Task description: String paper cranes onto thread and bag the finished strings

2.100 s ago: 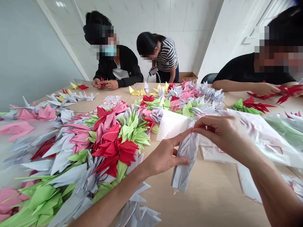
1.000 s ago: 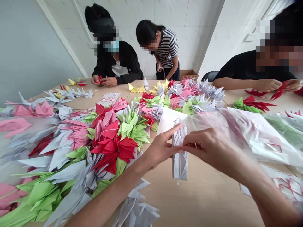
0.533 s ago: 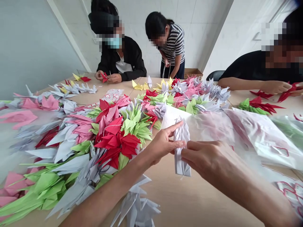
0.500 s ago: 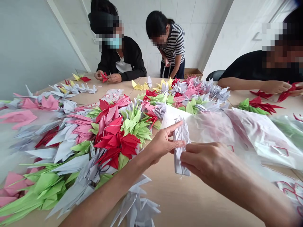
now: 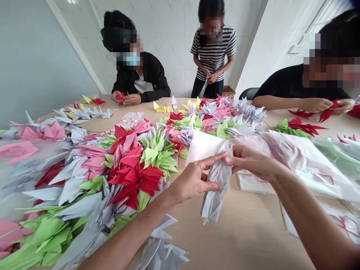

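A bundle of pale grey folded paper [image 5: 213, 202] is held upright and a little tilted above the table. Its pleated layers lie close together, and a bit of string shows at the lower end. My left hand [image 5: 194, 179] grips it from the left, thumb across the front and index finger near the top. With thumb and fingers pinched, my right hand [image 5: 250, 160] holds its upper right edge. Just behind lies a white plastic bag [image 5: 201, 146]. Strings of red folded paper cranes [image 5: 135, 168] and green ones [image 5: 157, 153] are heaped left of my hands.
More grey folded cranes [image 5: 168, 255] lie at the near edge of the table [image 5: 242, 240]. Clear plastic bags [image 5: 303, 161] lie to the right. Three people sit or stand around the table; one holds red paper [image 5: 120, 97], another pale strings [image 5: 204, 88].
My right hand has moved from the bundle's lower front up to its top right edge. The bundle now leans right at the top. The standing person has straightened up.
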### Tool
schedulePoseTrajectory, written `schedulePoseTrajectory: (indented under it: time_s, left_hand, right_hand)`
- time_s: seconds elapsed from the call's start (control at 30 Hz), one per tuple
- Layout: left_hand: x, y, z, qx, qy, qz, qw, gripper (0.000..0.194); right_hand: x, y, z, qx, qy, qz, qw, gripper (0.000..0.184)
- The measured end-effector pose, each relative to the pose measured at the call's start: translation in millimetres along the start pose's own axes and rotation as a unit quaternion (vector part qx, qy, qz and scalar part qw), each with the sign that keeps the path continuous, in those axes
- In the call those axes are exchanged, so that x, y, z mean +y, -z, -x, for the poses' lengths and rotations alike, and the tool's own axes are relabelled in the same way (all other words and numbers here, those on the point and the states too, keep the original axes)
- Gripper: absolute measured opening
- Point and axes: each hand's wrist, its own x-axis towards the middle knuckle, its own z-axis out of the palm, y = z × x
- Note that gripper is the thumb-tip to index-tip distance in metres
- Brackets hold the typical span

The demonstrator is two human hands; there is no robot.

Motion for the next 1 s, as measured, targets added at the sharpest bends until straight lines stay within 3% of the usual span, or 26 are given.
schedulePoseTrajectory:
  time_s: [0.07,0.3,0.5,0.7,0.77,0.8,0.87,0.9,0.93,1.0]
  left_hand:
    - [-1.7,0.8,-0.1,-0.006,0.012,-0.006,1.000,0.081]
    - [-4.3,7.5,-1.9,-0.041,0.041,0.021,0.998,0.095]
    - [-11.6,7.2,-2.3,-0.086,0.101,0.029,0.991,0.108]
    - [-30.8,3.8,-3.0,-0.134,0.150,0.013,0.979,0.117]
    - [-37.2,3.5,-3.4,-0.146,0.156,0.004,0.977,0.117]
    - [-39.5,3.0,-3.5,-0.155,0.158,-0.001,0.975,0.116]
    - [-41.6,1.0,-3.7,-0.175,0.158,-0.025,0.971,0.116]
    - [-41.4,-0.4,-3.8,-0.183,0.155,-0.049,0.970,0.117]
    - [-40.4,-1.9,-3.8,-0.189,0.151,-0.079,0.967,0.117]
    - [-36.7,-5.3,-3.5,-0.195,0.138,-0.143,0.961,0.115]
  right_hand:
    - [2.5,-6.1,-3.7,-0.021,-0.006,-0.042,0.999,0.040]
    - [20.2,-15.4,-8.6,0.034,-0.027,-0.108,0.993,0.035]
    - [38.2,-19.3,22.0,0.072,-0.060,-0.131,0.987,0.035]
    - [61.9,-40.2,41.7,0.132,-0.064,-0.120,0.982,0.034]
    - [65.3,-48.8,49.7,0.184,-0.059,-0.055,0.980,0.037]
    - [65.7,-52.8,54.9,0.240,-0.047,0.003,0.970,0.038]
    - [64.8,-59.9,66.5,0.361,-0.004,0.153,0.920,0.037]
    - [63.8,-62.9,72.0,0.388,0.029,0.228,0.893,0.033]
    - [62.7,-65.5,76.6,0.386,0.063,0.291,0.873,0.028]
    - [61.2,-68.6,81.9,0.318,0.110,0.373,0.865,0.024]
